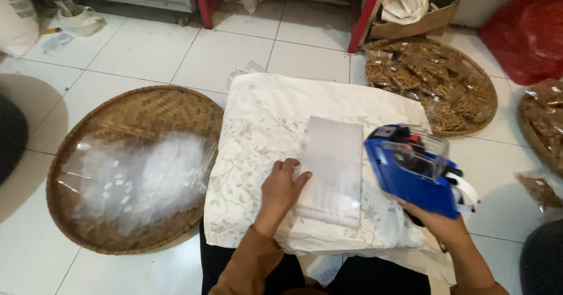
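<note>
Left hand point(280, 189) lies flat on the pillow point(258, 125), fingers together, tips touching the left edge of the bag stack point(331, 166). Right hand point(437, 221) grips the blue label gun point(413, 169), fingers wrapped under it, just right of the stack.

White tiled floor point(146, 51), red metal frame legs point(202, 2).

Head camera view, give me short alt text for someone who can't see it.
A left hand presses a stack of clear plastic bags on a white cushion, while the right hand holds a blue label gun. A woven tray of labelled bags sits left.
</note>
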The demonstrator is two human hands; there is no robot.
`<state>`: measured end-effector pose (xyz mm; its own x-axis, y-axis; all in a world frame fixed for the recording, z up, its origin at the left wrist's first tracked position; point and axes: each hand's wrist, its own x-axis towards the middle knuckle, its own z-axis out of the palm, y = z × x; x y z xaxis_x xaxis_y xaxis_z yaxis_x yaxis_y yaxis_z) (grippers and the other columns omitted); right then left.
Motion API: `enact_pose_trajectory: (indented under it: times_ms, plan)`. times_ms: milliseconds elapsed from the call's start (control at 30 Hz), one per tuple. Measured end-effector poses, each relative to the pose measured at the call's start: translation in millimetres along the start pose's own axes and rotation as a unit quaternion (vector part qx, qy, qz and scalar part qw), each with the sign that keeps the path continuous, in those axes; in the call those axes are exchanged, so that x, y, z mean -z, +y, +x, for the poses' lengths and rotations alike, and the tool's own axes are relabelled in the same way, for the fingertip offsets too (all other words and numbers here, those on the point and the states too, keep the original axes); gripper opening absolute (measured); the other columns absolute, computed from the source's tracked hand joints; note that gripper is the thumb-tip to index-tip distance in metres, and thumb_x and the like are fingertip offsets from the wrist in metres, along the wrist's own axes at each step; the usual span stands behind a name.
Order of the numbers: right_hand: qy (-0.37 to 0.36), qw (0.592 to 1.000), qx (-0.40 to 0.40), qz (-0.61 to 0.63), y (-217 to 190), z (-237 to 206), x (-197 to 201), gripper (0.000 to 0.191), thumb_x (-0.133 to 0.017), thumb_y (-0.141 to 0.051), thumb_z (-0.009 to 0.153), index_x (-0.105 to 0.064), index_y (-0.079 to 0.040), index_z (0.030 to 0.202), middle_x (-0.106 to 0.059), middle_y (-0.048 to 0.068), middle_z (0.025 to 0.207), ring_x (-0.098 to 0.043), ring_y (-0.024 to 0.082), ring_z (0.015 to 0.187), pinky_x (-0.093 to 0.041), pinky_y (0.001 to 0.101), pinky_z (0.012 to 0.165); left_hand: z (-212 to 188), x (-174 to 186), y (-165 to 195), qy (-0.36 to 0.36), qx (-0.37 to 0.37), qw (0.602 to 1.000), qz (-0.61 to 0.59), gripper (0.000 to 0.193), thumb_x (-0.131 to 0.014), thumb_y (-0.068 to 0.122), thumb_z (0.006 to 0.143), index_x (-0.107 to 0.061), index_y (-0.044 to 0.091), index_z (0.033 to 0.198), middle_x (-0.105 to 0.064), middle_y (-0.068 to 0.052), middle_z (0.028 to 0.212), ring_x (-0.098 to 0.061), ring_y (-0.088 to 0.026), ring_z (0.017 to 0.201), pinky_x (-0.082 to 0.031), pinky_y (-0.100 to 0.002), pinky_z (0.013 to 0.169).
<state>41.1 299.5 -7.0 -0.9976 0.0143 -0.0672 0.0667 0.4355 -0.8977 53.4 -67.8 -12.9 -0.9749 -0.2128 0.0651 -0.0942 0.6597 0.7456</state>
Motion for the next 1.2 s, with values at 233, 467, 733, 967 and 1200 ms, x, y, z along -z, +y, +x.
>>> enact_pose_trajectory:
  times_ms: [233, 467, 733, 967, 1200]
  plan:
    - [-0.086, 0.994, -0.011, -0.071, -37, 16, -2, 0.061, -0.092, -0.017, 0.063, -0.071, -0.002, 0.118, -0.078, 0.008, 0.103, -0.070, 0.017, 0.091, -0.058, 0.0325, 0.083, 25, -11, -3, -0.030, 0.043, 0.998, -0.020, 0.041, -0.083, 0.038, 0.080, -0.066, 0.010, 0.105, -0.072, -0.009, 0.092, -0.068, -0.026, 0.084, -0.054, -0.040, 0.073]
    - [-0.196, 0.915, -0.034, -0.352, -77, 53, -11, 0.064, -0.093, -0.046, 0.065, -0.073, -0.020, 0.120, -0.083, 0.008, 0.100, -0.077, 0.023, 0.093, -0.058, 0.0348, 0.088, 28, -18, -16, 0.024, 0.009, 0.997, -0.072, 0.036, -0.087, 0.028, 0.074, -0.062, 0.008, 0.090, -0.066, -0.006, 0.086, -0.066, -0.025, 0.078, -0.051, -0.038, 0.067]
    - [-0.229, 0.811, -0.088, -0.532, -118, 76, -25, 0.063, -0.086, -0.055, 0.064, -0.074, -0.024, 0.117, -0.082, 0.007, 0.106, -0.077, 0.027, 0.101, -0.059, 0.0377, 0.091, 29, -6, -10, -0.037, 0.024, 0.995, -0.084, 0.032, -0.078, 0.023, 0.086, -0.059, 0.013, 0.109, -0.067, -0.006, 0.089, -0.067, -0.025, 0.081, -0.051, -0.039, 0.069]
    - [-0.213, 0.800, -0.124, -0.547, -112, 78, -2, 0.064, -0.086, -0.056, 0.064, -0.075, -0.024, 0.118, -0.082, 0.008, 0.109, -0.078, 0.027, 0.102, -0.060, 0.0385, 0.092, 22, -6, -18, -0.006, -0.052, 0.995, -0.086, 0.009, -0.072, 0.017, 0.089, -0.071, 0.016, 0.098, -0.068, -0.004, 0.093, -0.070, -0.025, 0.086, -0.054, -0.038, 0.072]
    - [-0.148, 0.782, -0.195, -0.573, -78, 59, 49, 0.067, -0.086, -0.059, 0.067, -0.075, -0.026, 0.124, -0.082, 0.009, 0.108, -0.078, 0.028, 0.100, -0.065, 0.0407, 0.089, 29, -7, -6, -0.030, -0.021, 0.999, 0.026, 0.024, -0.075, 0.034, 0.087, -0.073, 0.011, 0.092, -0.068, -0.009, 0.096, -0.066, -0.031, 0.093, -0.053, -0.044, 0.075]
